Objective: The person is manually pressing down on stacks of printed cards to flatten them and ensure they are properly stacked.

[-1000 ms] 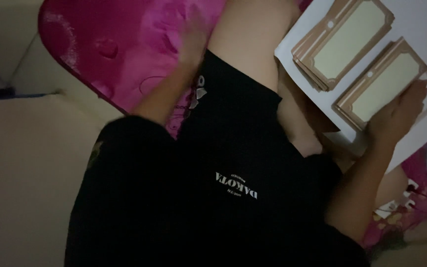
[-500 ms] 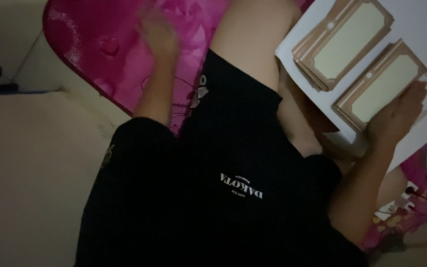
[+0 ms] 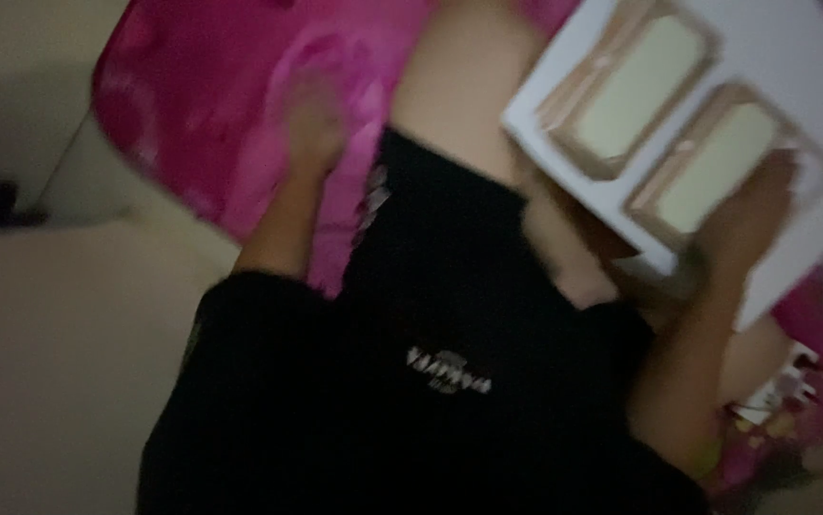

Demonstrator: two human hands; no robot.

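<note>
Two bare hands appear in a dim, motion-blurred view from the head camera. Right hand (image 3: 750, 215), at about 2 o'clock in the frame, lies palm down with the fingers spread apart on the nearer of two tan card stacks; it grips nothing. Nearer card stack (image 3: 717, 167) is a rectangular pile with a pale cream centre and a brown border; its lower right end is covered by the hand. Farther card stack (image 3: 636, 91), of the same pattern, sits just beside the first, toward 12 o'clock from it, and is untouched. Both stacks rest on a white sheet (image 3: 793, 48) that occupies the upper right corner, tilted across the person's bare thigh (image 3: 459, 86).

Left hand (image 3: 311, 119), at about 11 o'clock, rests on a pink patterned blanket (image 3: 192, 95), well apart from the card stacks. Blur hides the fingers, so whether they are spread or drawn together cannot be told; nothing is seen held in it. Forearm and dark sleeve run from this hand toward 6 o'clock.

Black shorts (image 3: 450, 315) with a small pale printed mark fill the centre and lower part of the frame. Small colourful objects (image 3: 774, 401), too blurred to identify, lie at about 4 o'clock beside the right forearm. Pale flooring (image 3: 49, 362) fills the left side at 8 to 9 o'clock.
</note>
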